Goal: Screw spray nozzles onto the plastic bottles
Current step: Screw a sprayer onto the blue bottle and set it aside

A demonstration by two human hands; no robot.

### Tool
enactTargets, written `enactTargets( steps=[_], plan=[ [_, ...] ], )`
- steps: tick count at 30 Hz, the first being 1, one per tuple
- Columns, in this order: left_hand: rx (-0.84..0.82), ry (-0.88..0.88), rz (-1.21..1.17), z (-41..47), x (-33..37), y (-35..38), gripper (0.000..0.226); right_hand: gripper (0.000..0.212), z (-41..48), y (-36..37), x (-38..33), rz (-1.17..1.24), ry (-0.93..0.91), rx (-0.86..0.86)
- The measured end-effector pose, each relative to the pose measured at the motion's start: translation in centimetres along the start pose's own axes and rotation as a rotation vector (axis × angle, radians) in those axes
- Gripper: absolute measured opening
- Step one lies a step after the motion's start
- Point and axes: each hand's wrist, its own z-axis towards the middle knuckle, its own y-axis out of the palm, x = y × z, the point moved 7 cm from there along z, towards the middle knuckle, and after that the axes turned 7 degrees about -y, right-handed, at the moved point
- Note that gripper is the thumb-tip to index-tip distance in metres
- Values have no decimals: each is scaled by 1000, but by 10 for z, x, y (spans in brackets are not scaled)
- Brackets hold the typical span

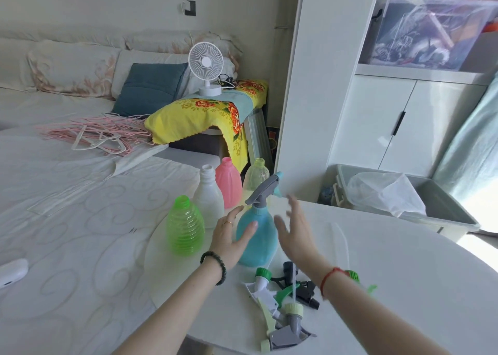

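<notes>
A blue bottle [257, 243] stands upright on the white table [390, 279] with a grey spray nozzle [262, 190] on its neck. My left hand [231, 238] is open, its fingers against the bottle's left side. My right hand [296, 230] is open and blurred, just right of the bottle, holding nothing. Without nozzles stand a green ribbed bottle [185, 226], a white bottle [208, 194], a pink bottle [228, 182] and a clear bottle [256, 176]. Several loose nozzles [285, 306] lie on the table under my forearms.
A bed [67, 206] with a white quilt borders the table on the left, with pink hangers [99, 133] on it. A white cabinet [310, 85] stands behind the bottles. A grey bin [442, 206] with a plastic bag sits on the floor at right.
</notes>
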Motion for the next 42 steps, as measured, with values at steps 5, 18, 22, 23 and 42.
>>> enactTargets(
  steps=[5,18,22,23,42],
  plan=[
    [-74,-60,-117,-1,0,7,54,79,-23,44,17,26,52,-180],
    [52,241,-70,8,176,119,62,88,4,-156,21,112,-121,324],
    [-222,219,-152,25,186,229,57,87,-3,-233,90,-10,-4,356],
    [-280,212,-162,29,185,255,57,87,-5,-248,109,-17,30,346],
    [-616,57,22,55,125,383,90,102,-23,-285,262,17,297,193]
  ],
)
